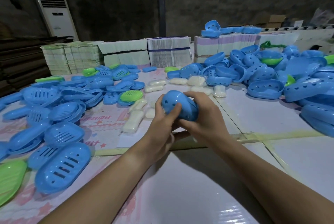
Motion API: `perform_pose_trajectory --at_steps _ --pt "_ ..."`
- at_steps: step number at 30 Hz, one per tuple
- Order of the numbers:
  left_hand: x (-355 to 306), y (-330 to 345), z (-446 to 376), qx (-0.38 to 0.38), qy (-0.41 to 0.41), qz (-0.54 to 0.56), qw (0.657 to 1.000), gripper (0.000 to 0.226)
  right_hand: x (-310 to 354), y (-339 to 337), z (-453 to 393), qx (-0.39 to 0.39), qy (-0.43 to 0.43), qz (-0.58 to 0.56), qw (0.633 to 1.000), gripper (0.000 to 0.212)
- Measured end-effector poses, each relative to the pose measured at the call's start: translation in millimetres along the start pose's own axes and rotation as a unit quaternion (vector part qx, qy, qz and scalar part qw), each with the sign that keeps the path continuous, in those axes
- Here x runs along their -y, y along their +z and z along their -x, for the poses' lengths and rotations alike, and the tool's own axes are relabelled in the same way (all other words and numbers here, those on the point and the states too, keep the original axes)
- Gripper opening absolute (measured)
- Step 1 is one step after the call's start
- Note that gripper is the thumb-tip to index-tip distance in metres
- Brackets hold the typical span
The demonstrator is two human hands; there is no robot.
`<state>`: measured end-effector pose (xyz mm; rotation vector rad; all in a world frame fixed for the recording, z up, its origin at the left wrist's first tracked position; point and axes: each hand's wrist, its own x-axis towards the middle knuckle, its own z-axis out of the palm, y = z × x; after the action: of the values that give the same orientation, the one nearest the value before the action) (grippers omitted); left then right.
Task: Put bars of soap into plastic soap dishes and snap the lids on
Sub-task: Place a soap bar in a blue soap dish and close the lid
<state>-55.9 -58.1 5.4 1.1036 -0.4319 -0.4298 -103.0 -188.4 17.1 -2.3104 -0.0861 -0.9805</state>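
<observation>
Both of my hands hold one blue soap dish (182, 104) above the middle of the table, its perforated underside turned toward me. My left hand (162, 124) grips it from the left with the thumb across the holes. My right hand (204, 117) curls over its right and far side. Whether soap is inside it is hidden. Wrapped white soap bars (133, 120) lie just left of the hands, and more white soap bars (198, 82) lie beyond them. Blue slotted lids (61, 166) are heaped at the left. Blue dish bases (263, 88) are heaped at the right.
A few green lids (131, 95) are mixed into the heaps. Bundles of flat cartons (168, 52) stand along the far table edge. A white air conditioner (56, 14) stands at the back left. White board (189, 187) covers the near table.
</observation>
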Motion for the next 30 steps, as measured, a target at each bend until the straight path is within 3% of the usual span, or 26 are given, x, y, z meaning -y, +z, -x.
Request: perform_pose_trajectory --at_steps 2,4,6,8,14,17,27,30 --pt "1 0 0 -0.022 -0.014 0.037 0.999 0.051 0 1 0 0.045 -0.004 -0.02 0.999 0.063" --pt "0 -3 0 -0.039 -0.032 0.059 0.997 0.045 1 -1 0 0.093 0.039 -0.111 0.989 0.05" --pt "-2 -7 0 -0.054 -0.042 0.075 0.995 0.043 4 -5 -3 0.111 0.097 -0.22 0.964 0.028" --pt "-3 -8 0 -0.063 -0.049 0.071 0.994 0.044 6 -9 -4 0.12 0.148 -0.303 0.934 0.02" --pt "-2 -9 -1 -0.064 -0.047 -0.006 0.997 0.047 3 -17 -6 0.208 0.214 -0.423 0.856 0.034" --pt "1 -9 -2 -0.053 -0.036 -0.039 0.997 0.048 0 -19 -7 0.252 0.229 -0.427 0.838 0.049" --pt "-4 -7 -2 -0.071 -0.019 -0.11 0.991 0.055 -2 -17 -5 0.236 0.208 -0.455 0.833 0.063" --pt "-6 -7 -1 -0.073 -0.027 -0.116 0.99 0.05 -3 -16 -5 0.238 0.204 -0.443 0.84 0.058"
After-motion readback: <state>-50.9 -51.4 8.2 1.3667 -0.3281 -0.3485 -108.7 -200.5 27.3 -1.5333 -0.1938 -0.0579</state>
